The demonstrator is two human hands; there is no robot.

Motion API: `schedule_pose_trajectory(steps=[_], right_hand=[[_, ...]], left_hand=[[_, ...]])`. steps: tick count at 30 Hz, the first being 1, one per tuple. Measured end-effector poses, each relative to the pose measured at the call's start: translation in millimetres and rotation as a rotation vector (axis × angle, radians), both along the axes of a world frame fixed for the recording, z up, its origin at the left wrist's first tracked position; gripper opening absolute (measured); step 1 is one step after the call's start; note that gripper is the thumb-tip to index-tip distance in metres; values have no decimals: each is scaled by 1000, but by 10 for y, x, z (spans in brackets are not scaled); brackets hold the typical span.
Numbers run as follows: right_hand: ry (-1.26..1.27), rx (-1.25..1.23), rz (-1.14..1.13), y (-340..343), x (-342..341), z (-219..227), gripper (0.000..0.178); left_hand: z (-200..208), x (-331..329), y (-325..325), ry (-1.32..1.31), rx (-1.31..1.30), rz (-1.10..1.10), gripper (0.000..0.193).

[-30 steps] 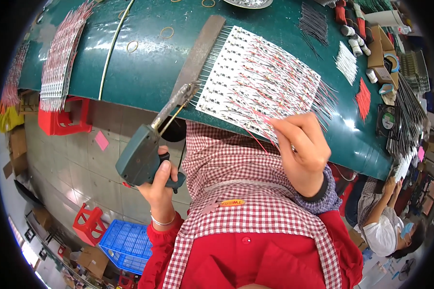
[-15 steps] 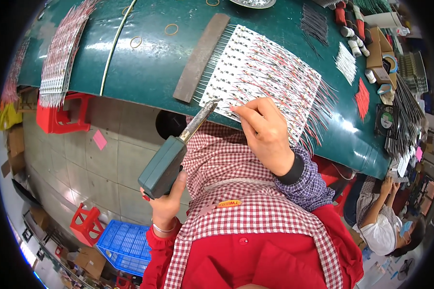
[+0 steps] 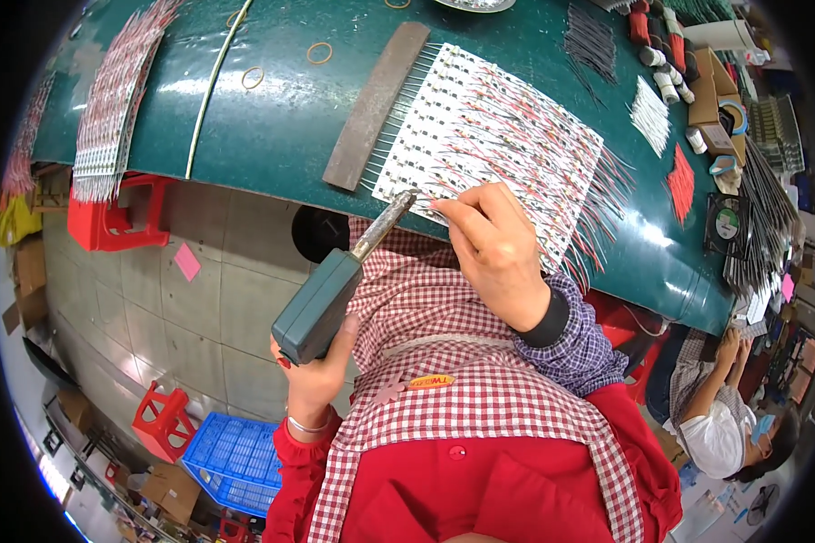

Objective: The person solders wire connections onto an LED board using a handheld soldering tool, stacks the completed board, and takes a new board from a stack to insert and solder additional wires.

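My left hand [image 3: 321, 366] is clamped on the soldering iron [image 3: 335, 285], its long axis slanting up-right to the white panel [image 3: 489, 136], where my nearer right hand [image 3: 498, 249] pinches a wire beside the tip.

A flat brown bar [image 3: 376, 104] and rubber bands [image 3: 319, 52] lie on the green desk [image 3: 272, 118]. Red stools [image 3: 113, 213] and a blue crate [image 3: 235, 457] stand below; far-right clutter [image 3: 697, 81] looks like tape rolls.
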State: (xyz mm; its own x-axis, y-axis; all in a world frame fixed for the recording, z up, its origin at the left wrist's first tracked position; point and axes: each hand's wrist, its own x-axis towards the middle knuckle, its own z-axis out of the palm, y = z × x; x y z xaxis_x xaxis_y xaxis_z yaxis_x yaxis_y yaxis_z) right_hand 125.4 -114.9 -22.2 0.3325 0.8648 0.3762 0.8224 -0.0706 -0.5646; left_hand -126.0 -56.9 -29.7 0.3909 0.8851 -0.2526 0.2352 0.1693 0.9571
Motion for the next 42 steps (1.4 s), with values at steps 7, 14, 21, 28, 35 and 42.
schedule_pose_trajectory(steps=[7,14,21,28,35,42], right_hand=[[-1,-1,-1,-3,-9,-13,30],[-9,-5,2,-4,-4,-12,31],[-8,-8,6,-5,-1,-16,30],[-48,30,-59,-194,30,351,31],[-29,117,49,-32,-26,161,29],[-21,104,47,28,-79,-129,23]], left_hand=[[-5,-15,13,13,130,-102,28],[-80,-116,-46,-8,213,-28,29],[-78,-136,-27,18,231,-69,32],[-59,-163,-44,-8,233,-40,32],[-41,-183,-80,21,239,-18,33],[-21,-199,-110,59,228,-42,33]])
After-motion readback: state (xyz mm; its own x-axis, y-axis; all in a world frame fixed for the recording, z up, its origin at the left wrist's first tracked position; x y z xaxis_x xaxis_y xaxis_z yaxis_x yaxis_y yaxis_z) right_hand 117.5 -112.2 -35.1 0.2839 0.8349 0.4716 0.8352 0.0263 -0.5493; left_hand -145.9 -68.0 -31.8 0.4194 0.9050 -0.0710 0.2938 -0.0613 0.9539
